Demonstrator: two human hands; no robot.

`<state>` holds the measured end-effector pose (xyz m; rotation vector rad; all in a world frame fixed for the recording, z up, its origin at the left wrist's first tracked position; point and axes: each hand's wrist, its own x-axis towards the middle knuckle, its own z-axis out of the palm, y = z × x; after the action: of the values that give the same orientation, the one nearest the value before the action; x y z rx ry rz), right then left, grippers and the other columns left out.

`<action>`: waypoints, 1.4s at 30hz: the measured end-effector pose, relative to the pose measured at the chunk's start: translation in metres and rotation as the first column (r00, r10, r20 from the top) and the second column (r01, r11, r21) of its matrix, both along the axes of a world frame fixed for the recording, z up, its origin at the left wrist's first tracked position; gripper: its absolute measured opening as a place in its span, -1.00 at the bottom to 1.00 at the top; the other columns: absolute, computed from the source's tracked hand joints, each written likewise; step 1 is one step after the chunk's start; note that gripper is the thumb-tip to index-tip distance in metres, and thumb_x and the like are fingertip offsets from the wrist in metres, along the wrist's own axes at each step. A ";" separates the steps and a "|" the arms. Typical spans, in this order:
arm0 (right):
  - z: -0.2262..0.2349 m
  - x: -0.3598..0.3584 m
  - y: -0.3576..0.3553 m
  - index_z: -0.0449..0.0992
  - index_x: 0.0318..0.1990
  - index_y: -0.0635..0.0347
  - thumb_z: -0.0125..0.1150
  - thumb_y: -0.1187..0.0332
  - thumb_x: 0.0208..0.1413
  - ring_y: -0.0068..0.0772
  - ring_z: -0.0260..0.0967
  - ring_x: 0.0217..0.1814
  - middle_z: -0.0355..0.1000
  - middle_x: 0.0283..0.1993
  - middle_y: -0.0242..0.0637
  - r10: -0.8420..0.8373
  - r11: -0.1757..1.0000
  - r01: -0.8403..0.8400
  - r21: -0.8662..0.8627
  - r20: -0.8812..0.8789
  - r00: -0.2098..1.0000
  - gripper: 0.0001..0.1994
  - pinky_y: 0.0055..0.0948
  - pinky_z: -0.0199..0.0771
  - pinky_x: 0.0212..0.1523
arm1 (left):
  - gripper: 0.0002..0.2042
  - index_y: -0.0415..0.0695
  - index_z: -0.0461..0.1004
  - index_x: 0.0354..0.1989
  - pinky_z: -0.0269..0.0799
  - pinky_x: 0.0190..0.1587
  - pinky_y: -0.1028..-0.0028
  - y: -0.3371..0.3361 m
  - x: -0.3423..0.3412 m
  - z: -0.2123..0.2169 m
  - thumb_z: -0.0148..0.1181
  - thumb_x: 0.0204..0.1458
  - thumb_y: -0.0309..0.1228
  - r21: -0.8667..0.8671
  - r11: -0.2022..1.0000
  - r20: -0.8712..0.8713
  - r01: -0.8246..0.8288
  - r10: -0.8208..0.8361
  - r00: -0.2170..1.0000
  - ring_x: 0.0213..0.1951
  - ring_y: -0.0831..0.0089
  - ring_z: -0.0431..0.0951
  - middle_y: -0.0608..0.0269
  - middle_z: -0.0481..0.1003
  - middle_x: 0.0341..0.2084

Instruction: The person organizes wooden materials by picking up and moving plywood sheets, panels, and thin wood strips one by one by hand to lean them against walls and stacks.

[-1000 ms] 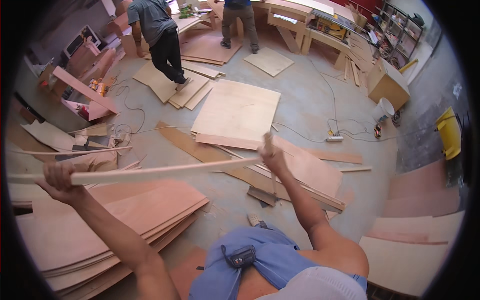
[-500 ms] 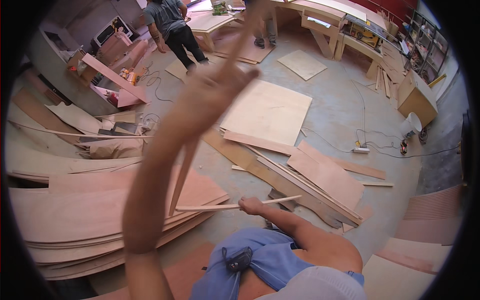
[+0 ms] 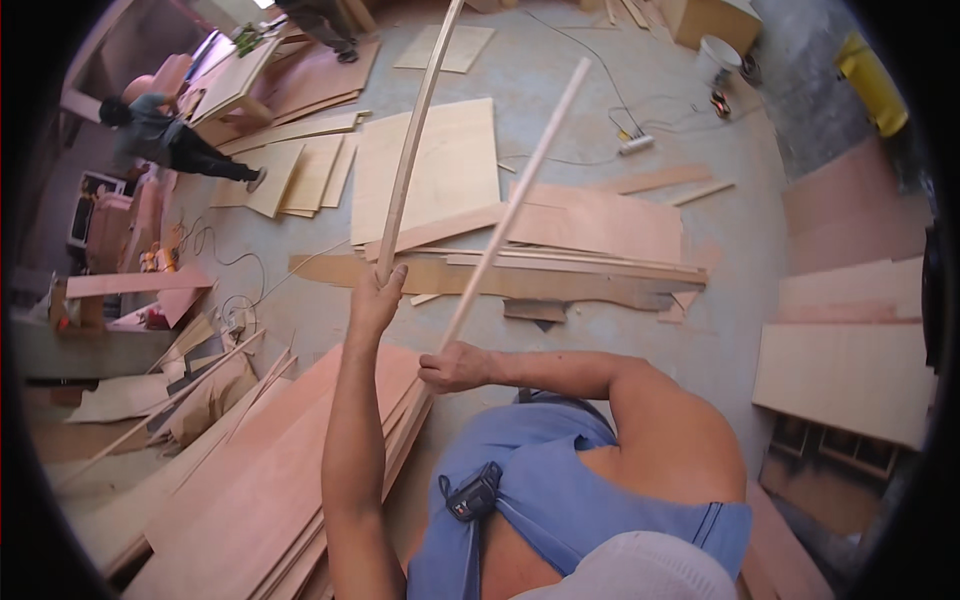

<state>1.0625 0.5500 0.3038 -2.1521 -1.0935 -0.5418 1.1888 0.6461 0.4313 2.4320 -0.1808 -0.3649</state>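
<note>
My left hand is closed round the lower part of a long thin wooden strip, which points up and away past the top of the picture. Nearer my body, my right hand is wrapped round a second wooden strip. That one slants up to the right, and its far end is in view. The two strips are apart and lean at different angles. Below my hands, to the left, lies a stack of large pinkish plywood sheets.
Ahead on the floor lie a pale square panel, a pinkish board and a long brown offcut. A power strip with cables and a white bucket are farther right. Another person stands at far left near a workbench.
My view has swung round to the right. My left hand has come down from in front of the camera, still gripping its strip. The right-hand strip has turned from sideways to pointing away.
</note>
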 end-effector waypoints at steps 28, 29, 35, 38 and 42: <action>0.004 -0.067 -0.071 0.48 -0.15 0.26 0.32 0.39 -0.16 -0.26 0.50 -0.35 0.48 -0.26 -0.14 0.035 0.992 -0.010 0.127 -0.190 0.981 -0.65 -0.33 0.55 -0.39 | -0.62 -0.17 0.58 -0.31 0.47 -0.25 0.23 -0.054 -0.091 -0.254 0.42 -0.38 -0.30 0.147 0.484 -0.846 0.863 -0.390 0.363 -0.35 0.23 0.57 0.12 0.58 -0.41; -0.016 -0.068 -0.086 0.46 -0.13 0.24 0.42 0.30 -0.22 -0.20 0.49 -0.40 0.47 -0.24 -0.16 -0.053 0.986 0.070 0.151 -0.113 0.992 -0.55 -0.33 0.55 -0.44 | -0.63 -0.17 0.58 -0.31 0.47 -0.26 0.23 -0.057 -0.090 -0.241 0.42 -0.38 -0.31 0.157 0.484 -0.835 0.861 -0.401 0.377 -0.35 0.23 0.57 0.12 0.58 -0.41; -0.018 -0.053 -0.176 0.20 0.19 0.11 0.55 0.14 -0.42 0.04 0.37 0.02 0.33 0.07 -0.02 -0.394 0.916 0.284 -0.283 -0.506 0.767 -0.09 -0.16 0.48 -0.12 | -0.73 -0.13 0.56 -0.32 0.46 -0.26 0.27 -0.070 -0.075 -0.123 0.26 -0.31 -0.46 0.228 0.468 -0.785 0.854 -0.431 0.446 -0.29 0.22 0.58 0.11 0.57 -0.36; -0.050 -0.050 -0.176 0.17 0.22 0.08 0.54 0.13 -0.43 0.05 0.35 0.05 0.31 0.12 -0.05 -0.358 0.916 0.152 -0.372 -0.582 0.730 -0.06 -0.13 0.43 -0.02 | -0.70 -0.10 0.55 -0.28 0.46 -0.22 0.27 -0.071 -0.081 -0.099 0.25 -0.31 -0.47 0.223 0.458 -0.759 0.861 -0.472 0.448 -0.27 0.18 0.58 0.09 0.57 -0.32; -0.088 -0.050 -0.162 0.22 0.18 0.13 0.45 0.08 -0.33 0.00 0.35 0.06 0.33 0.10 -0.05 -0.311 0.924 0.021 -0.383 -0.715 0.626 -0.16 -0.16 0.42 -0.03 | -0.68 -0.14 0.55 -0.28 0.45 -0.19 0.25 -0.057 -0.084 -0.090 0.26 -0.33 -0.43 0.261 0.485 -0.591 0.835 -0.604 0.536 -0.24 0.12 0.56 -0.01 0.55 -0.31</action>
<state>1.0122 0.3881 0.2162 -2.4090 -0.5025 0.5414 1.1053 0.5891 0.3413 2.5586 -1.1115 -1.5206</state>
